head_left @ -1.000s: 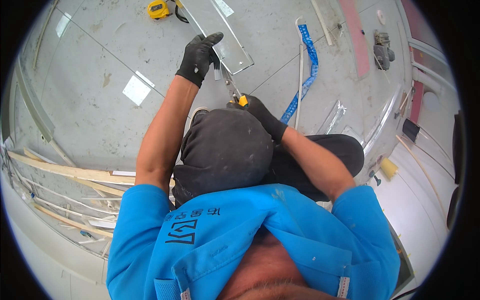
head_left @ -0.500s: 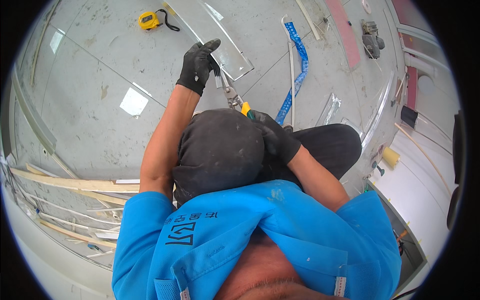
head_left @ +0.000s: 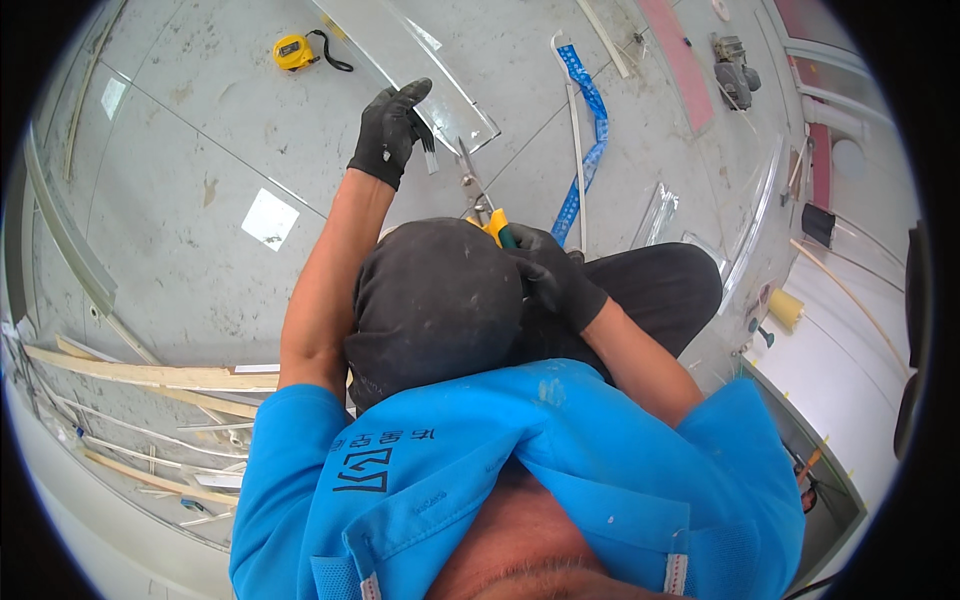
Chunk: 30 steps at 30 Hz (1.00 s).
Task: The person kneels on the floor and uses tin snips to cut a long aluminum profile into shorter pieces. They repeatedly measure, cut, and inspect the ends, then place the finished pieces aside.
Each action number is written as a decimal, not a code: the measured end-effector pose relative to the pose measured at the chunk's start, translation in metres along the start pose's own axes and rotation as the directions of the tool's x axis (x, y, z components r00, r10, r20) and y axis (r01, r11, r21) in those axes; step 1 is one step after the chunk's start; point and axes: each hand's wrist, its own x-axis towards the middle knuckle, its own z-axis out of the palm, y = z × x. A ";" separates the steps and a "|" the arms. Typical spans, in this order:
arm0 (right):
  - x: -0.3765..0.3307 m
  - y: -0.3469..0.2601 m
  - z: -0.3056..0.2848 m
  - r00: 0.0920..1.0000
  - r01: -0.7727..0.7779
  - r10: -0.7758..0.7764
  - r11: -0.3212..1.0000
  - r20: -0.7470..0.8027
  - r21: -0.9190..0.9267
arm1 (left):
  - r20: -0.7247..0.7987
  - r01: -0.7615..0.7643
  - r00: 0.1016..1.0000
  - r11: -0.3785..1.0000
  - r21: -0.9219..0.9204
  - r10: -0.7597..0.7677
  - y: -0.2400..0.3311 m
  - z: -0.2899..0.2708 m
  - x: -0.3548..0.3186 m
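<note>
My left hand, in a black glove, grips the near edge of a long clear plastic strip that lies on the grey floor. My right hand, also gloved in black, is closed on the yellow handles of metal snips. The snips' blades point up toward the strip's near end, just right of my left hand. My black-clad knee hides the lower part of the snips and part of my right hand.
A yellow tape measure lies on the floor at the upper left. A blue perforated strip and a thin white bar lie to the right. Pale wood and plastic strips pile at the left. A grey power tool sits top right.
Both hands have shifted slightly together along the clear strip, with the snips still at its near end. My head has tilted, so the floor scene sits a little differently.
</note>
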 end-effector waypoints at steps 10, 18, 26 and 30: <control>-0.019 -0.005 0.008 0.876 0.479 -0.471 0.875 -0.101 0.068 | 0.063 -0.011 0.998 0.989 0.148 0.002 0.006 0.009 -0.006; -0.020 -0.034 0.005 0.943 0.302 -0.326 0.758 -0.065 0.579 | 0.116 -0.052 0.992 0.996 0.072 0.043 0.000 0.003 0.001; -0.018 -0.030 0.005 0.947 0.316 -0.306 0.837 -0.096 0.447 | 0.084 0.007 0.996 0.996 0.087 -0.014 -0.001 0.001 0.008; -0.011 -0.040 0.003 0.931 0.336 -0.363 0.793 -0.049 0.507 | 0.133 -0.027 0.991 0.998 0.059 0.019 0.003 -0.001 0.000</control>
